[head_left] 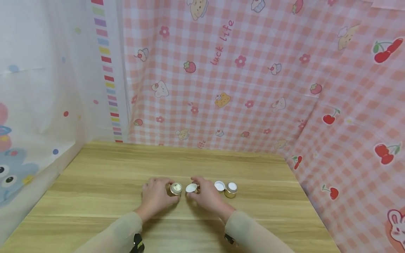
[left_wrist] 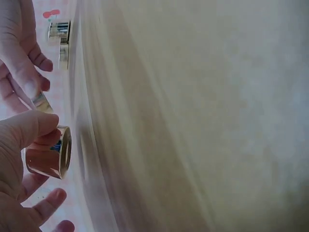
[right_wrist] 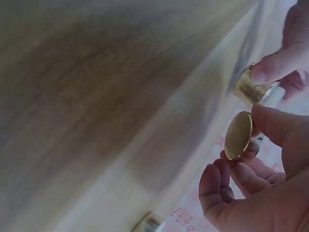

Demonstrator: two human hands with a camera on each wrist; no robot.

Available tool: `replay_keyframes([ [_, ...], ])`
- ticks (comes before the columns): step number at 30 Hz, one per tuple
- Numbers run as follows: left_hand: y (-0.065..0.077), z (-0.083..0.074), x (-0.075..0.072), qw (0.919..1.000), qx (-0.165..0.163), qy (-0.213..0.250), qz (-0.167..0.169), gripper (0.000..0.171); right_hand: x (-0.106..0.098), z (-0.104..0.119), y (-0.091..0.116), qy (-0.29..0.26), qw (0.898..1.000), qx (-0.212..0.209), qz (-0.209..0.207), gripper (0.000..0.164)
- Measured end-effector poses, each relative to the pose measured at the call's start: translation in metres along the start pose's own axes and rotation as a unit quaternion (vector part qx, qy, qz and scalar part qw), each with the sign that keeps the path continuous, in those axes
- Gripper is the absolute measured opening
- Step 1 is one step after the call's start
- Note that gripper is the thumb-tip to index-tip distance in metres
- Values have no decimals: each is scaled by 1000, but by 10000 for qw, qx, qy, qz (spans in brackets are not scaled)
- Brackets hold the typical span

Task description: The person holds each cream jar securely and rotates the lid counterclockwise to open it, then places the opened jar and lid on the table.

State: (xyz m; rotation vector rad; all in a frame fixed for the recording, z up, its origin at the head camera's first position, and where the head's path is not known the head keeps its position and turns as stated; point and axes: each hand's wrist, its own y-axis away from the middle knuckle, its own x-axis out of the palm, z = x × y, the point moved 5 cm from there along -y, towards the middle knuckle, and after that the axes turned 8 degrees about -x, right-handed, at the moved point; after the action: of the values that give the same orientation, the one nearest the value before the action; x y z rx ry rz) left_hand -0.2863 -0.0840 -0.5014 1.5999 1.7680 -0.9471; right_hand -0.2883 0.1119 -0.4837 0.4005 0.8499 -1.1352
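My left hand (head_left: 158, 194) grips a small gold jar (head_left: 175, 189) between thumb and fingers, its pale top facing up in the head view. Close to its right, my right hand (head_left: 207, 195) pinches a round gold lid (right_wrist: 239, 136) by the rim. The lid is tilted, its white inner side toward the jar in the head view. Apart from each other by a small gap, jar and lid do not touch there. In the left wrist view the gold jar (left_wrist: 48, 157) shows its shiny side wall and base edge.
Just right of my right hand lies another lid (head_left: 219, 186), white inside up. Beside it stands a second gold jar (head_left: 231, 190) with a white top. Both are on the wooden table (head_left: 177, 232). A pink checked cloth (head_left: 202, 84) hangs behind, a white cloth (head_left: 38, 91) at left.
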Motion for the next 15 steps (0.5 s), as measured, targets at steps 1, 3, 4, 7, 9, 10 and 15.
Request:
replay_keyframes([
  [1,0,1,1,10000,-35,-31,32,52,3,-2,-2,82,10000,6,-3,62],
  [3,-1,2,1,9999,-54,-74,52,52,7,-5,-5,265,9996,13,6,63],
  [4,-1,2,2,9999,-50,-92,57,51,9,-6,-6,371,9993,8,15,64],
  [7,-2,3,1,9999,-34,-121,63,51,14,-7,-8,576,9983,-69,26,67],
  [9,-2,3,1,9999,-39,-114,63,51,15,-7,-8,622,9980,-67,45,68],
  [10,-2,4,1,9999,-48,-112,68,51,16,-7,-7,653,9978,-67,59,69],
  [15,-2,6,2,9998,-119,-94,157,56,12,0,-2,726,9971,-201,80,72],
])
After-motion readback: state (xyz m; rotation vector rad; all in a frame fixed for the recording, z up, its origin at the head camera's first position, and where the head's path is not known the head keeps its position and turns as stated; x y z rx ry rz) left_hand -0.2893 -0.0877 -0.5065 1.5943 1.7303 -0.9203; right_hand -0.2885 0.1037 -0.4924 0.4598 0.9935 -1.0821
